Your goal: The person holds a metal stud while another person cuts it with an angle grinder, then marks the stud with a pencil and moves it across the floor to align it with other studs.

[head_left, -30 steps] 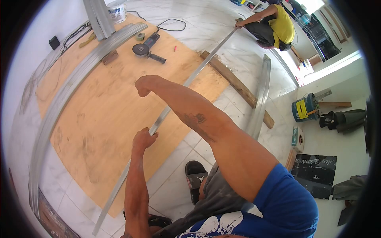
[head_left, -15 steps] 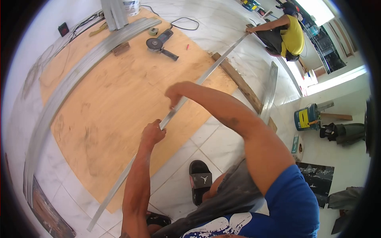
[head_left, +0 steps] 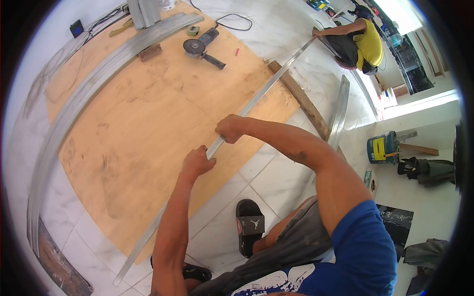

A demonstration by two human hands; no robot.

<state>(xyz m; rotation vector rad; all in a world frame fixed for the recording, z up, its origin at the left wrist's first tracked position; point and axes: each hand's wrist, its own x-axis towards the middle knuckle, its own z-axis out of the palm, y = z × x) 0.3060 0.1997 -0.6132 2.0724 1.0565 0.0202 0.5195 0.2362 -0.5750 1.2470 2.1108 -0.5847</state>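
Left hand (head_left: 197, 163) and right hand (head_left: 229, 129) grip a long metal strip (head_left: 266, 92) mid-length, likely steadying it; it spans 7 o'clock to a crouching person (head_left: 368, 42) holding its end at 1 o'clock.

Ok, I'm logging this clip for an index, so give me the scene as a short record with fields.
left hand: closed on strip
right hand: closed on strip, further along
strip: long, metal, crosses plywood and plank
far end: co-worker crouches there, one hand at the strip
on plywood: grinder, curved tracks
floor: tiles
near the person: sandal
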